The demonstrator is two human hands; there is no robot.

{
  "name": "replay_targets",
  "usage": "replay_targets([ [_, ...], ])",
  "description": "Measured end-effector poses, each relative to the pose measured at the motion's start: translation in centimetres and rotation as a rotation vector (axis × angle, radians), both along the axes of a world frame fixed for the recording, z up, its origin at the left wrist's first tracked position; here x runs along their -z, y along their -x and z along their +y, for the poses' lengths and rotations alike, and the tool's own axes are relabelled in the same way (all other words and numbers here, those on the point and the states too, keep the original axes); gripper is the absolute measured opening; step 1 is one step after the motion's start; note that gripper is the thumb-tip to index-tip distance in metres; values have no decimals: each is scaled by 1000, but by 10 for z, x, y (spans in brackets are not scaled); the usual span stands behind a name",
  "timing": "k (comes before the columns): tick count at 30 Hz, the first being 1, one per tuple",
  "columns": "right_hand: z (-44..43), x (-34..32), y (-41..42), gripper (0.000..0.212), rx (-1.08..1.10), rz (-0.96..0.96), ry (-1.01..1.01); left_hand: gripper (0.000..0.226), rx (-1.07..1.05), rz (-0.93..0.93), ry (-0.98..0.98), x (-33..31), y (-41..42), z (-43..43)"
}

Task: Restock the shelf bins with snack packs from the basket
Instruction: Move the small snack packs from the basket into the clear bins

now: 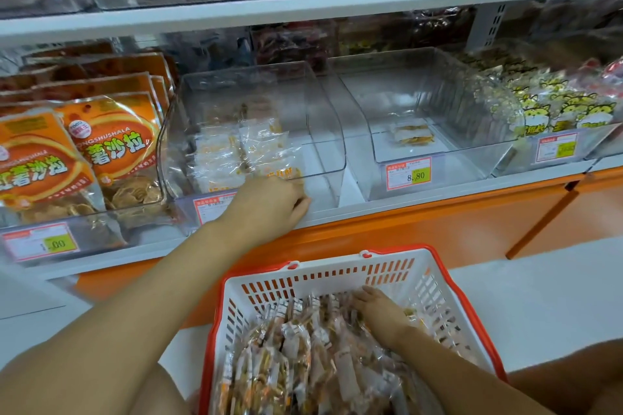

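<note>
- At the far left we see orange bags of crisps, standing in rows in a clear tray.
- Just beside them is the left bin, clear plastic. A low layer of clear-wrapped packs lies toward its left side and front.
- Our left hand reaches over that bin's front lip, back of the hand up. Its fingers curl down against the foremost pack, and we cannot tell whether it grips that pack or only touches it.
- Below, the basket, white with a red rim, sits in front of the shelf on a white ledge. It holds a heap of snacks in clear wrappers.
- Our right hand lies palm down on the heap near the basket's far wall. Its fingers are fairly straight and spread over the wrappers, curled round nothing we can see.
- The right bin stands just beside the left bin. A small flat bundle lies on its floor, and a tag on its front reads 8.80.
- At the far right, cat packs are heaped in a third bin.
</note>
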State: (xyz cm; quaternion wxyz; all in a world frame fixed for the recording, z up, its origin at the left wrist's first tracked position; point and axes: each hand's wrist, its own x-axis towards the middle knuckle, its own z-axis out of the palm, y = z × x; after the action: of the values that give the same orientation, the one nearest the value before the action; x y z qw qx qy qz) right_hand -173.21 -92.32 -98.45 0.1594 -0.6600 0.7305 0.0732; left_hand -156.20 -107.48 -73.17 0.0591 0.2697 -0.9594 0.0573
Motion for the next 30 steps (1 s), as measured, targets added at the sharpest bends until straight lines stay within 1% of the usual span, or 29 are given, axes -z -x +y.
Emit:
replay_targets([
  [3, -5, -3, 0, 49, 24, -17, 63, 32, -5, 9, -24, 2, -1, 0],
  [5, -6, -7, 3, 42, -7, -27, 19, 31, -10, 31, -50, 3, -2, -2],
  [6, -4, -9, 7, 36, -12, -13, -22, 33, -12, 36, -67, 3, -3, -3],
  [7, -2, -9, 11, 31, -38, 32, -20, 34, -13, 40, -82, 4, -4, -3],
  [8, 0, -6, 14, 31, -59, 69, -34, 34, -14, 43, -92, 4, -5, -3],
  [9, 1, -6, 16, 33, -18, 53, -30, 33, -16, 47, -103, 4, -6, -3],
  [11, -1, -14, 15, 21, 98, -62, -45, 31, -21, 57, -124, 5, -7, -3],
  [12, -4, -18, 16, 20, 118, -53, -23, 30, -25, 63, -134, 6, -7, -3],
  [14, -4, -32, 16, 18, 174, -114, 2, 28, -36, 83, -150, 7, -7, -2],
  [16, -8, -51, 17, 16, 234, -191, 77, 25, -51, 122, -189, 7, -8, -1],
  [19, -18, -89, 23, 11, 352, -368, 241, 22, -64, 184, -286, 2, -11, 2],
  [21, -23, -112, 27, 12, 344, -425, 313, 21, -64, 202, -310, 1, -13, 4],
  [22, -25, -117, 28, 13, 328, -424, 310, 21, -65, 198, -309, 1, -13, 5],
  [25, -26, -110, 25, 14, 316, -358, 212, 20, -73, 174, -292, 1, -14, 7],
  [26, -24, -99, 23, 18, 317, -302, 176, 20, -75, 169, -290, 1, -14, 7],
  [28, -17, -77, 17, 40, 308, -203, 120, 20, -75, 159, -280, 1, -14, 8],
  [30, -10, -57, 9, 56, 273, -193, 72, 21, -72, 154, -262, 2, -15, 8],
])
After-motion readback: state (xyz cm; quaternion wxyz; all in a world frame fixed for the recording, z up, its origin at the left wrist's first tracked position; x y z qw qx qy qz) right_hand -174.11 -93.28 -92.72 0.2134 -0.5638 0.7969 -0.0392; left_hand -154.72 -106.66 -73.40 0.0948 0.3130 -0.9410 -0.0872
